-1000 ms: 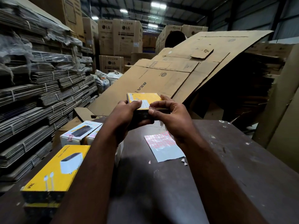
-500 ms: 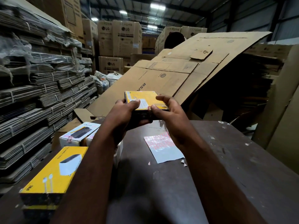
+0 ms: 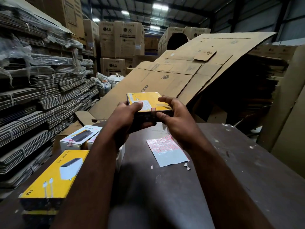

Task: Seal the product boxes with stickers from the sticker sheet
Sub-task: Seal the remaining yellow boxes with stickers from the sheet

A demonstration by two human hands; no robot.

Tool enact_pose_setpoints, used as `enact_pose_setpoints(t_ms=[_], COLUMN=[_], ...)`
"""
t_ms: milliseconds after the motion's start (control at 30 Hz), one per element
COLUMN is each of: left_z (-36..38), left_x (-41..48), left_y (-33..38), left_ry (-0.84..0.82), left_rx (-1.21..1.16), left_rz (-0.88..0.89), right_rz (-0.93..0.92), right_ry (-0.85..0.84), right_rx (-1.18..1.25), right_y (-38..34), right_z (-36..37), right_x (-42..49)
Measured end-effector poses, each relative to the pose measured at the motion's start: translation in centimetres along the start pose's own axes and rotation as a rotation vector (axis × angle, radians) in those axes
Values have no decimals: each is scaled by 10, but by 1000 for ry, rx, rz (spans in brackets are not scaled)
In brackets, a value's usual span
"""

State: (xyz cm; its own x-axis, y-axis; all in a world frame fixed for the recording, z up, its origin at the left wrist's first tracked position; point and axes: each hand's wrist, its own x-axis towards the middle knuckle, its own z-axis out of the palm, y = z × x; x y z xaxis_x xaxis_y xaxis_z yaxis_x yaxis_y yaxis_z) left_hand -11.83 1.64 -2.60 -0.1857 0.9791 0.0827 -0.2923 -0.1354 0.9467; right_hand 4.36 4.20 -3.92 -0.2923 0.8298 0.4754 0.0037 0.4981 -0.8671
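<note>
Yellow box (image 3: 145, 100): raised above the worktop (image 3: 231, 171), clamped between your hands. Left hand (image 3: 127, 119) grips its left end; right hand (image 3: 175, 119) thumb presses a pink sticker (image 3: 153, 110) on its near edge. Sticker sheet (image 3: 166, 151): flat on worktop. Sealed boxes (image 3: 80, 138): worktop, left.

We hold both forearms stretched forward, bare, wrists close together. Our left hand (image 3: 127, 118) curls shut with its thumb laid flat on top and fingers wrapped beneath. Our right hand (image 3: 175, 123) grips alongside, thumb pressing inward, index finger arched above.
</note>
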Motion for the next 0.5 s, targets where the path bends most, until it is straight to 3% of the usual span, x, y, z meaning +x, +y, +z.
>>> enact_pose_setpoints(t_ms=[100,233,500], left_z=[0,2,4], left_x=[-1,-3,-5], left_y=[2,2,2], left_ry=[-7,-13,3], left_rx=[-11,-18,58], left_rz=[6,3,84], right_rz=[7,-12,110], right_ry=[-39,36,26], right_rx=[29,-31,124], right_y=[-4,-4,-12], right_z=[-3,4,6], right_x=[-1,-2,-4])
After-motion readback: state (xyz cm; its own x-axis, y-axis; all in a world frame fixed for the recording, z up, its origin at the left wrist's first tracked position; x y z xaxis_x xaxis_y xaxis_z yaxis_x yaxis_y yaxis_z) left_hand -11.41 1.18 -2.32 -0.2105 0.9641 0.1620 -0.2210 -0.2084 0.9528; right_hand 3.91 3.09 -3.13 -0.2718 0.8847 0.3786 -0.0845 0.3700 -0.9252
